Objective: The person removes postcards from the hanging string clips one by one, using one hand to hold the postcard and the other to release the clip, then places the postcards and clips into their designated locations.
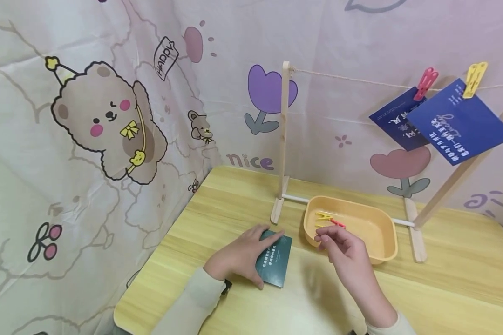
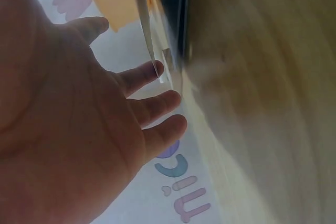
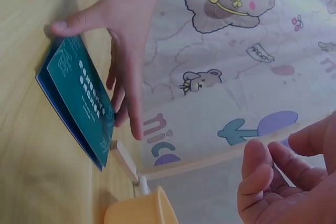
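Observation:
A dark green card (image 1: 274,258) with white writing lies on the table, and the right wrist view shows a blue card (image 3: 67,115) underneath it. My left hand (image 1: 242,255) spreads over its left side, with the thumb at the near edge and straight fingers toward the far edge. Above the front rim of a yellow-orange basin (image 1: 373,232) hovers my right hand (image 1: 347,253). Its fingers are loosely bent, and nothing shows between them in the right wrist view. Yellow clothespins (image 1: 323,216) and a red clothespin (image 1: 337,224) lie inside the basin.
Behind the basin stands a wooden frame (image 1: 284,135) with a string (image 1: 343,78) across it. Two blue cards hang there, one from a pink clothespin (image 1: 426,84), one from a yellow clothespin (image 1: 474,80). Printed cloth (image 1: 218,42) surrounds the wooden table (image 1: 218,209).

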Demonstrator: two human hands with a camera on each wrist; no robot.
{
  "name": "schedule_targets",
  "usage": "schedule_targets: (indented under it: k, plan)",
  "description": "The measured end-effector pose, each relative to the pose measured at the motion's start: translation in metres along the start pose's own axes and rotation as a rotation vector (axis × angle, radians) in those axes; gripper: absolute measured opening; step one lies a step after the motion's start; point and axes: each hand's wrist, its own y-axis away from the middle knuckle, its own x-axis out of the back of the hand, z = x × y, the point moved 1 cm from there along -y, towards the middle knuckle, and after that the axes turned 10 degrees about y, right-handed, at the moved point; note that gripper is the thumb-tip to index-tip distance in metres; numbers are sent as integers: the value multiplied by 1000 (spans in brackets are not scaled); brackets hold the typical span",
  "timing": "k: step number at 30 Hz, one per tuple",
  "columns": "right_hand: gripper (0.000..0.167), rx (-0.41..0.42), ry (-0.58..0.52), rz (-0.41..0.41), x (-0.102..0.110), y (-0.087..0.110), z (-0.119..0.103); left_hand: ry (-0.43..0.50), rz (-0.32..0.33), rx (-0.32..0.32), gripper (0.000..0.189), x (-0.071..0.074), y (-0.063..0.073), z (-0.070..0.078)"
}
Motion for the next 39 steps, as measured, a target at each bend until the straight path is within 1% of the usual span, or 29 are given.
schedule_targets:
  k: [5,11,16,24,29,33,39]
  plan:
    - [16,-7,-12,3,-1,4,1,5,-27,5,153,-1,-3,-3]
    - [16,-17,-23,-2,-2,8,6,15,-36,12,154,-3,-5,-5]
    - [16,-10,-33,-9,-3,9,9,1,-41,15,153,-4,-9,-5]
    - [16,-8,-16,8,-1,10,10,-5,-62,27,154,-4,-12,-2]
    - [16,13,10,5,2,8,10,8,-59,32,153,-3,-13,-1]
    - [16,38,30,7,4,6,9,30,-46,37,153,-4,-13,-3]
    - [15,52,8,17,5,6,4,29,-41,26,154,-7,-16,-7]
